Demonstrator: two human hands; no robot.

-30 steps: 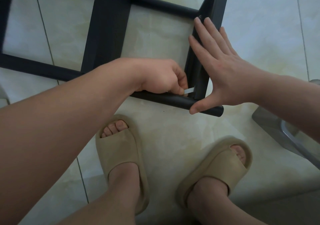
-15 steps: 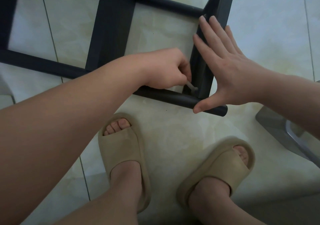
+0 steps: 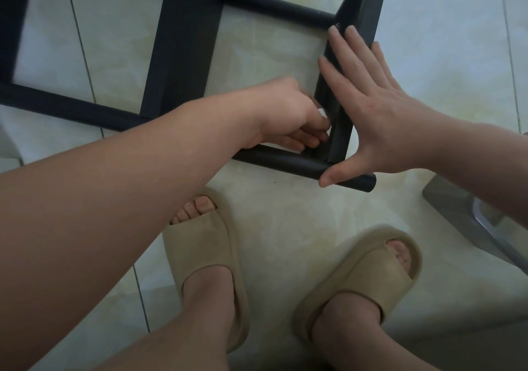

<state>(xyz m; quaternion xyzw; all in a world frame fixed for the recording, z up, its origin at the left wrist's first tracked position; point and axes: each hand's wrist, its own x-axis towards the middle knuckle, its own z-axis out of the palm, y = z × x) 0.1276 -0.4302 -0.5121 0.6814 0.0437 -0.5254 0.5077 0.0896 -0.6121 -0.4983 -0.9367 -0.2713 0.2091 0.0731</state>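
Note:
A black metal frame [image 3: 183, 47] of flat bars and round tubes lies on the tiled floor. My right hand [image 3: 374, 113] lies flat with straight fingers against the frame's right upright bar [image 3: 363, 2], its thumb touching the round bottom tube [image 3: 288, 163]. My left hand [image 3: 288, 116] is curled at the corner where that bar meets the tube, pinching a small silvery tool [image 3: 324, 113] that is mostly hidden by the fingers and blurred.
My feet in beige slides [image 3: 205, 256] [image 3: 368, 273] stand on the pale tiles just below the frame. A grey object with a metal edge [image 3: 468, 216] lies at the right, under my right forearm.
My left hand has turned at the corner joint, the knuckles rolling over with the small tool. The right hand has stayed pressed on the bar. The view shifted slightly.

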